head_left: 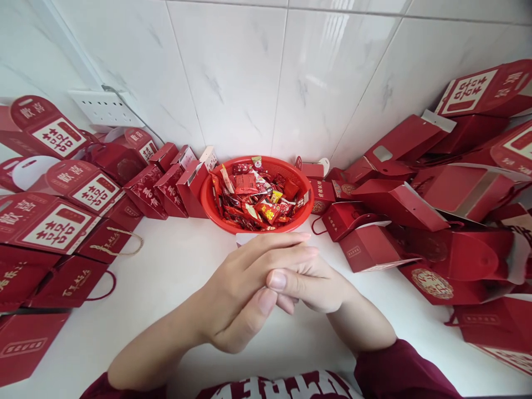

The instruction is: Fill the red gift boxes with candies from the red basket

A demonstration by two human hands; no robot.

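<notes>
My left hand (245,280) lies over my right hand (320,285), and the two touch above the white tabletop (183,260). The left fingers are stretched out across the right hand. My right hand is folded under them, its thumb resting near the left thumb and its other fingers mostly hidden. No object shows in either hand. Just beyond the fingertips stands a red plastic basket (206,208), filled with small wrapped candies (266,210), mostly in red wrappers. A pale flat edge (245,239) shows between the basket and my hands.
Red gift boxes with white and gold printing (58,230) are stacked on the left. More red boxes (397,205) lie piled at various angles on the right. Behind is a tiled wall (236,77) with a white power strip (103,108) and a cable.
</notes>
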